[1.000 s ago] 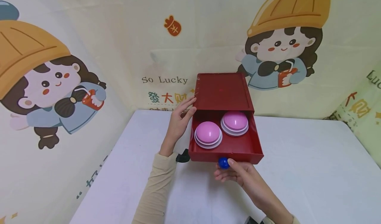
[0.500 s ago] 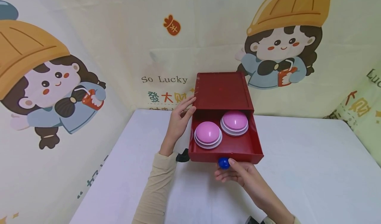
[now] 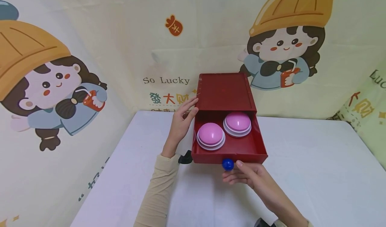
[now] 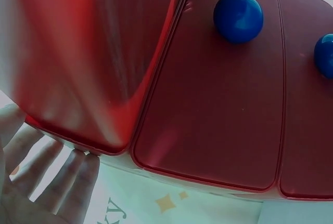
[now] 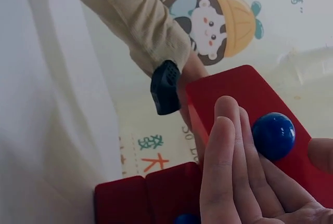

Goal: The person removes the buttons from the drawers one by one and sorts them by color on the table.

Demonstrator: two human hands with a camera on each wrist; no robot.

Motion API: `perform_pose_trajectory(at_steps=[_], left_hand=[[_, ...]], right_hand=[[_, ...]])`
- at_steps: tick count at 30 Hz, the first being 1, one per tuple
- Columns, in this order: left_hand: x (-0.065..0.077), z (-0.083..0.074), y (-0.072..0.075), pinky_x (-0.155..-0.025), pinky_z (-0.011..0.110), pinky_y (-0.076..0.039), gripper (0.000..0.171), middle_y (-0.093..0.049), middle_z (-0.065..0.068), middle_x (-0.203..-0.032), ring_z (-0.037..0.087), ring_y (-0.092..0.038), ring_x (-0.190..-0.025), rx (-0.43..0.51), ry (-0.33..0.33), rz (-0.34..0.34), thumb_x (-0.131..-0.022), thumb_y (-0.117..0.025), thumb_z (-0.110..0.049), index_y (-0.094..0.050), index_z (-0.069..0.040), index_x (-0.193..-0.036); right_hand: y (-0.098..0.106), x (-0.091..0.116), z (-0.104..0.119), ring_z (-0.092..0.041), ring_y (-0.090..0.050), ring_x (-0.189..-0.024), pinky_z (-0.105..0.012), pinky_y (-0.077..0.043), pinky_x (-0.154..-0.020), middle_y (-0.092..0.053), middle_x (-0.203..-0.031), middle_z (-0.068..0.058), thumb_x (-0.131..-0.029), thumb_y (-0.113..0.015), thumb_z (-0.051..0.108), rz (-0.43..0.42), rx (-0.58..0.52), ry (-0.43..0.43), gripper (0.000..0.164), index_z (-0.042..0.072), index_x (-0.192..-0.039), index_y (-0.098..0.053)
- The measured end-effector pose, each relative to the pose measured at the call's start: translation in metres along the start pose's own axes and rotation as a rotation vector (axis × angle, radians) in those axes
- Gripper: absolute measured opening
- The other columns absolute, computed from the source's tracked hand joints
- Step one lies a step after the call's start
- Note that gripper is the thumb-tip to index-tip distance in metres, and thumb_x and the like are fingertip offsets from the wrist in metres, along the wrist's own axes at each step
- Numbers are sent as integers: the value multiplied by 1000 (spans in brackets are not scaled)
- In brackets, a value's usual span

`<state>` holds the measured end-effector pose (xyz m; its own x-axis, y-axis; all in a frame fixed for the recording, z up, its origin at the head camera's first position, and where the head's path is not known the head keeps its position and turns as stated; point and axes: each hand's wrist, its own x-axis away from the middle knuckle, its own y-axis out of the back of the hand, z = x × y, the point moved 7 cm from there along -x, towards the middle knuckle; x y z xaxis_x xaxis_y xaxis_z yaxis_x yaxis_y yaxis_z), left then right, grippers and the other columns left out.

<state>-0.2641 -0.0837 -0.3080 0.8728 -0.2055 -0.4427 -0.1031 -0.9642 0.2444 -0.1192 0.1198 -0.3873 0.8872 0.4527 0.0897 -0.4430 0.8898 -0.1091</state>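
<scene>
A red drawer cabinet (image 3: 225,92) stands on the white table, its top drawer (image 3: 243,147) pulled out. Inside the drawer sit two round pieces like push buttons, each a pink dome on a white base: the nearer button (image 3: 210,134) at left, the farther button (image 3: 238,122) at right. My left hand (image 3: 180,122) touches the cabinet's left side with extended fingers. At the drawer's front, my right hand (image 3: 255,180) lies beside the blue knob (image 3: 228,164). In the right wrist view its thumb stands apart from the knob (image 5: 273,136), with straight fingers along the other side.
Lower drawer fronts with blue knobs (image 4: 238,17) show in the left wrist view, and they are closed. White tabletop (image 3: 313,160) extends on both sides. A patterned cloth (image 3: 126,52) hangs behind the cabinet.
My right hand has shifted slightly right, its thumb coming off the blue knob. The left hand, the drawer and the two pink-domed buttons stay in place.
</scene>
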Motion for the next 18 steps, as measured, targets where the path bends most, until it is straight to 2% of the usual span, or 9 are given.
perform_pose_trajectory(at_steps=[6, 13, 18], left_hand=[[-1, 1, 0, -105, 46, -47, 41, -48, 17, -150, 29, -44, -139, 1, -1, -3, -100, -57, -7, -54, 3, -139], [0, -1, 1, -105, 47, -47, 41, -48, 17, -149, 30, -44, -139, -1, -5, -3, -100, -57, -8, -53, 3, -139], [1, -1, 0, -105, 46, -47, 42, -47, 17, -150, 29, -44, -139, 3, 0, -2, -100, -57, -8, -53, 3, -140]], right_hand=[[3, 2, 2, -29, -72, -101, -29, -55, -92, -74, -110, -14, -109, -36, 30, 2, 45, -41, 49, -7, -126, -62], [7, 6, 9, -28, -71, -102, -27, -54, -93, -73, -112, -18, -109, -36, 26, 23, 134, -6, 44, -5, -126, -63], [13, 11, 15, -28, -71, -103, -25, -54, -92, -74, -113, -13, -110, -34, 28, 5, 160, -16, 45, -2, -126, -64]])
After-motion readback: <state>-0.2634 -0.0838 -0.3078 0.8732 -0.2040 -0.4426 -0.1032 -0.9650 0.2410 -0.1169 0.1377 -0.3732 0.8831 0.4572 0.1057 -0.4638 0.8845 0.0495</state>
